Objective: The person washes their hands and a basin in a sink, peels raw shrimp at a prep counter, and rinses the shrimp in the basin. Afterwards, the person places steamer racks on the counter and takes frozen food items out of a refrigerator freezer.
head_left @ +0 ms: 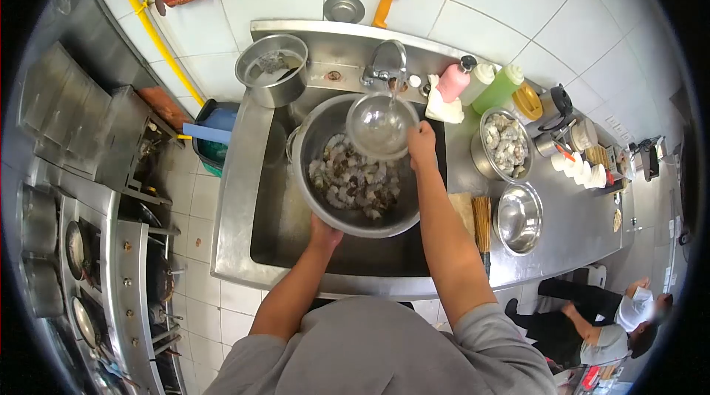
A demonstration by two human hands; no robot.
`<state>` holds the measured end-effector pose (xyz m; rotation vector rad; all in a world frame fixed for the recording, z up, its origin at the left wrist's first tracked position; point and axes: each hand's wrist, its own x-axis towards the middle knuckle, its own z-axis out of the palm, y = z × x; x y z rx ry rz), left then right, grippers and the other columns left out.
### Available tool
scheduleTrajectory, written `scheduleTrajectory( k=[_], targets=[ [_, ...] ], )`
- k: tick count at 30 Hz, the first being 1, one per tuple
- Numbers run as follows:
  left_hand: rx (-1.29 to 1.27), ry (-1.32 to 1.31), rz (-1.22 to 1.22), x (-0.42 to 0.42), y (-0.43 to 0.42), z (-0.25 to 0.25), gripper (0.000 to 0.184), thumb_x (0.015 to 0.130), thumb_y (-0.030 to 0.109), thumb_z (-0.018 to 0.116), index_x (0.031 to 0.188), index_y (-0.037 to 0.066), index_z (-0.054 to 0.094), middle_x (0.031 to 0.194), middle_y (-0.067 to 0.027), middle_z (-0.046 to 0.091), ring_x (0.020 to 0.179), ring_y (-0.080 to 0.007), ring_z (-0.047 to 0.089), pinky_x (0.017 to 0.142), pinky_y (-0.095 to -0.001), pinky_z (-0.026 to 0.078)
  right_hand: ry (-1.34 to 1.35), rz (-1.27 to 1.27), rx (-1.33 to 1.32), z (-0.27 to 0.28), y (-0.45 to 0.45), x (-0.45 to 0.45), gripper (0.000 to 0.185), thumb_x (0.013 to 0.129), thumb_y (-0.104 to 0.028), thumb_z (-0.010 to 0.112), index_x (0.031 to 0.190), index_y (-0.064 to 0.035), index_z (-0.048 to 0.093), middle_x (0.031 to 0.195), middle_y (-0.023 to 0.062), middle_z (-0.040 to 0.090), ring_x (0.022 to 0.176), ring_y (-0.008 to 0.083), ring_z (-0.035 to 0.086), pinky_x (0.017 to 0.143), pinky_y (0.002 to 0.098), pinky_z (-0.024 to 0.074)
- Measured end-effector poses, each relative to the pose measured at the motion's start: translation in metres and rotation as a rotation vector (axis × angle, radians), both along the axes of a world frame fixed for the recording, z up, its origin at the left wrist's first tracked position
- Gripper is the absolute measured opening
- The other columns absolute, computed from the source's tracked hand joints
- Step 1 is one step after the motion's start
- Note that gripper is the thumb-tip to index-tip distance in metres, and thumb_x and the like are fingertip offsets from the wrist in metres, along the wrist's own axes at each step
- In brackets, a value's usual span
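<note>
Held the bowl [373, 131] by its right edge in the right hand [422, 147], with the fingers bent closed on it; could not see the fingertips. Pressed the left hand [324, 233] to the near side of the basin [310, 137], with the fingers out of sight beneath; could not tell whether spread or together. Found the bowl directly left of the right fingers, over the basin's far side and under the running tap [379, 75]; round, hence without a long axis, and nearer the right hand. Saw the shrimp [355, 182] in the basin, leftward and bodyward of the right fingers, beyond the rim from the left. Noted a thin, shiny bowl, and grey, wet-looking shrimp, loosely heaped, with dark patches among pale.
</note>
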<state>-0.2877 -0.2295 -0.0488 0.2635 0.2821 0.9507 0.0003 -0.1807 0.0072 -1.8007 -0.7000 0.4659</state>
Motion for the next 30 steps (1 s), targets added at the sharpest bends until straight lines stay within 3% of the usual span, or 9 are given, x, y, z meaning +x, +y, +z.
scheduleTrajectory(
  k=[3,9,15,18,21,23,25,29,30],
  targets=[
    [-0.054,0.079,-0.007,0.009,0.005,-0.012,0.051,0.098,0.038,0.052,0.139,0.008,0.045,0.137,-0.0091,0.053,0.123,-0.0293,0.053,0.106,-0.0459,0.044,0.428,-0.035,0.089,0.026,-0.008,-0.014,0.007,0.081,-0.009,0.059,0.078,-0.0058,0.054,0.069,-0.0013,0.048,0.062,0.0099,0.045,0.053,0.0288,0.0362],
    [-0.243,0.160,0.005,0.027,0.020,-0.017,0.058,0.096,0.055,0.047,0.133,0.011,0.053,0.132,-0.0042,0.059,0.121,-0.0244,0.056,0.103,-0.0399,0.047,0.370,-0.022,0.080,0.007,-0.010,-0.003,0.005,0.081,-0.008,0.059,0.084,-0.0046,0.056,0.072,0.0025,0.054,0.058,0.0122,0.049,0.047,0.0314,0.0378],
    [-0.175,0.239,-0.046,0.036,0.038,-0.008,0.057,0.098,0.054,0.043,0.135,0.012,0.051,0.132,-0.0047,0.058,0.120,-0.0236,0.057,0.101,-0.0402,0.047,0.297,0.092,0.008,-0.006,-0.015,0.015,0.010,0.083,-0.006,0.059,0.091,-0.0025,0.054,0.075,0.0053,0.057,0.060,0.0151,0.054,0.046,0.0308,0.0406],
    [-0.191,0.366,-0.124,0.025,0.052,-0.018,0.053,0.099,0.050,0.043,0.134,0.012,0.051,0.131,-0.0052,0.058,0.117,-0.0238,0.057,0.100,-0.0419,0.048,0.599,-0.060,0.186,-0.002,-0.012,0.005,0.010,0.083,-0.004,0.059,0.093,-0.0030,0.056,0.078,0.0059,0.058,0.063,0.0169,0.056,0.051,0.0328,0.0445],
    [-0.211,0.545,-0.046,0.005,0.065,-0.017,0.048,0.100,0.045,0.045,0.133,0.012,0.051,0.130,-0.0060,0.058,0.115,-0.0233,0.058,0.097,-0.0424,0.048,0.496,0.124,0.097,-0.014,-0.006,0.007,0.006,0.084,-0.007,0.056,0.082,-0.0049,0.051,0.074,0.0059,0.055,0.055,0.0138,0.049,0.044,0.0325,0.0347],
    [-0.183,0.601,0.056,-0.007,0.072,-0.001,0.045,0.100,0.042,0.046,0.132,0.011,0.052,0.130,-0.0066,0.058,0.115,-0.0227,0.057,0.096,-0.0417,0.048,0.518,-0.056,0.163,-0.006,-0.006,0.005,0.006,0.085,-0.005,0.056,0.090,-0.0036,0.056,0.080,0.0067,0.059,0.065,0.0176,0.057,0.053,0.0335,0.0453],
    [-0.050,0.787,0.561,-0.014,0.082,0.029,0.044,0.098,0.040,0.051,0.129,0.008,0.053,0.132,-0.0082,0.056,0.123,-0.0222,0.051,0.103,-0.0412,0.041,0.583,-0.048,0.156,0.000,-0.005,-0.005,0.004,0.085,-0.006,0.056,0.088,-0.0041,0.056,0.078,0.0057,0.058,0.065,0.0163,0.056,0.054,0.0323,0.0443],
    [0.310,0.901,0.790,-0.005,0.089,0.105,0.031,0.101,0.022,0.050,0.127,0.007,0.055,0.126,-0.0074,0.059,0.120,-0.0224,0.052,0.102,-0.0368,0.041,0.445,0.036,0.195,-0.028,0.003,0.004,0.009,0.081,-0.007,0.060,0.077,-0.0040,0.052,0.073,0.0027,0.053,0.063,0.0098,0.045,0.055,0.0308,0.0382],
    [0.666,0.994,0.754,0.005,0.084,0.122,0.027,0.100,0.016,0.050,0.123,0.005,0.058,0.124,-0.0082,0.060,0.117,-0.0225,0.055,0.101,-0.0358,0.042,0.444,0.034,0.205,-0.030,0.005,0.006,0.009,0.081,-0.007,0.060,0.077,-0.0040,0.052,0.073,0.0027,0.053,0.063,0.0098,0.045,0.055,0.0308,0.0382]
  ],
)
